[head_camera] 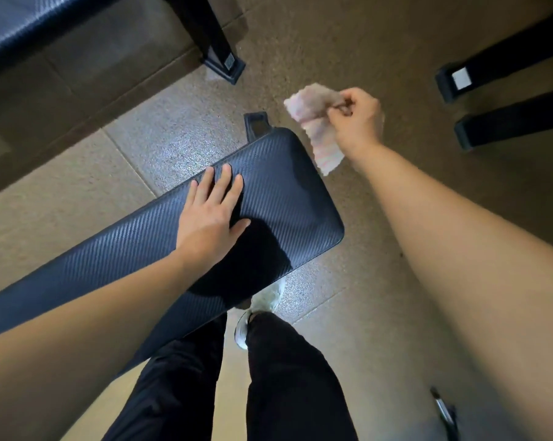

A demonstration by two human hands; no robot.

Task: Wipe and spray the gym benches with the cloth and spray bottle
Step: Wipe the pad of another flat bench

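Observation:
A dark blue padded gym bench [287, 192] with a woven-look cover runs from the lower left to the middle of the view. My left hand [213, 211] lies flat on its top, fingers straight and spread. My right hand [357, 117] hovers beyond the bench's far right corner and grips a crumpled pale pink cloth [313, 122], which hangs down from my fist over the floor. No spray bottle is in view.
A second padded bench [30, 23] sits at the upper left with a black leg and foot [222, 63]. Black frame feet [459, 81] stand at the upper right. My legs and a white shoe [241, 329] are below the bench. The floor is speckled rubber tile.

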